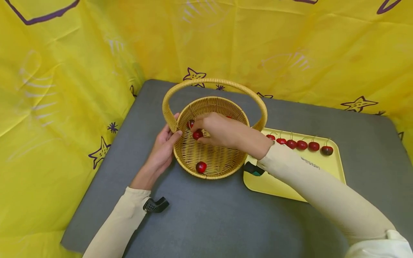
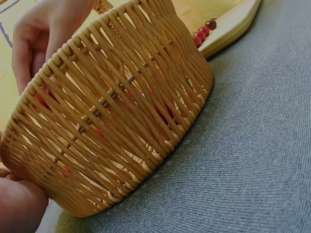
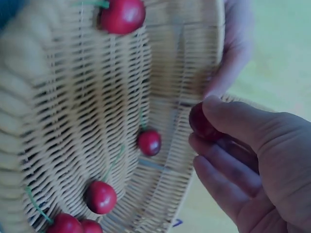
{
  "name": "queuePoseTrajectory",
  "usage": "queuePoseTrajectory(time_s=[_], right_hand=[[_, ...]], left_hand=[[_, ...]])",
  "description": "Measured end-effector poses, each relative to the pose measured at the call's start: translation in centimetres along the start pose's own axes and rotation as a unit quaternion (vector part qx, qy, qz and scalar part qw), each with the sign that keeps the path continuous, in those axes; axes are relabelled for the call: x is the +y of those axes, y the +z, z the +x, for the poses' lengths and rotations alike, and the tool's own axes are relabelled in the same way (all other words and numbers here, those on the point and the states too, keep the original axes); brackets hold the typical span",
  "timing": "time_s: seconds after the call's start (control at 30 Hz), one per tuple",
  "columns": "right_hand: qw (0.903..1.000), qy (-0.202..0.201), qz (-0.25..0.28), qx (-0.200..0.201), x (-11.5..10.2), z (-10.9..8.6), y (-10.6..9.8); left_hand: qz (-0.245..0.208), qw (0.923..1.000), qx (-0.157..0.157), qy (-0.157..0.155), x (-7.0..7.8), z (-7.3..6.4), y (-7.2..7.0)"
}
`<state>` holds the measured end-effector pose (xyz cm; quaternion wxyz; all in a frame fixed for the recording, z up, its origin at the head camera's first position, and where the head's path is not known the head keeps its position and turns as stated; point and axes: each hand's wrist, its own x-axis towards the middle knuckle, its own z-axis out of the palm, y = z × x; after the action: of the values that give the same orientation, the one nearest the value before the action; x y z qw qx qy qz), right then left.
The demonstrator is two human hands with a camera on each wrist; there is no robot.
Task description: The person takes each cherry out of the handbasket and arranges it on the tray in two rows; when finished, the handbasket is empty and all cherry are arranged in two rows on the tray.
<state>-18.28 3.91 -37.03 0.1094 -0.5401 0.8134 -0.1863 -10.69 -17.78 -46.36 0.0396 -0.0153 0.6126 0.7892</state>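
Observation:
A round wicker basket [image 1: 222, 159] with a tall arched handle stands on the grey table. My left hand [image 1: 162, 147] grips its left side at the handle's foot, thumb on the rim and fingers around the outside. Over the basket, my right hand [image 1: 219, 130] pinches a dark red cherry [image 3: 201, 121] between thumb and fingers. Several stemmed cherries lie inside, among them one near the front rim [image 1: 201, 167] and one on the woven floor [image 3: 100, 197]. In the head view my right hand hides part of the basket's inside.
To the basket's right lies a yellow tray [image 1: 333, 168], partly under my right forearm. Along its far edge runs a row of cherries [image 1: 302, 145] with stems. Yellow patterned cloth [image 1: 209, 43] hangs behind and to the left of the table [image 1: 206, 222].

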Motion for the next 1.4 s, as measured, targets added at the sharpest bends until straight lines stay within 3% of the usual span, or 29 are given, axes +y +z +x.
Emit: queuePoseTrajectory(time_s=[0.17,0.4,0.6,0.77,0.97,1.27,1.4], right_hand=[[0.9992,-0.001,0.012,0.038,-1.9,-3.2,-0.4],[0.9905,-0.010,0.056,0.125,-4.5,-10.7,-0.8],[0.9720,0.038,0.097,0.211,-4.8,-16.4,-0.5],[0.9464,0.076,0.090,0.300,-3.6,-19.5,0.5],[0.9166,0.124,0.129,0.358,-1.6,-21.7,2.9],[0.8788,0.232,0.216,0.357,1.1,-23.0,6.3],[0.8725,0.273,0.219,0.341,2.2,-23.2,7.7]], left_hand=[[-0.003,1.0000,-0.001,-0.003,-0.1,0.0,0.1],[0.001,1.0000,-0.004,-0.007,-0.1,-0.3,0.1],[0.011,0.9999,-0.005,-0.008,0.2,-0.8,-0.4],[0.008,0.9999,-0.008,-0.010,0.3,-0.8,-0.5],[0.003,0.9999,-0.013,-0.006,0.3,-0.5,-0.4],[0.002,0.9998,-0.015,-0.011,0.1,-0.4,-0.3],[0.001,0.9998,-0.018,-0.011,0.0,-0.2,-0.1]])
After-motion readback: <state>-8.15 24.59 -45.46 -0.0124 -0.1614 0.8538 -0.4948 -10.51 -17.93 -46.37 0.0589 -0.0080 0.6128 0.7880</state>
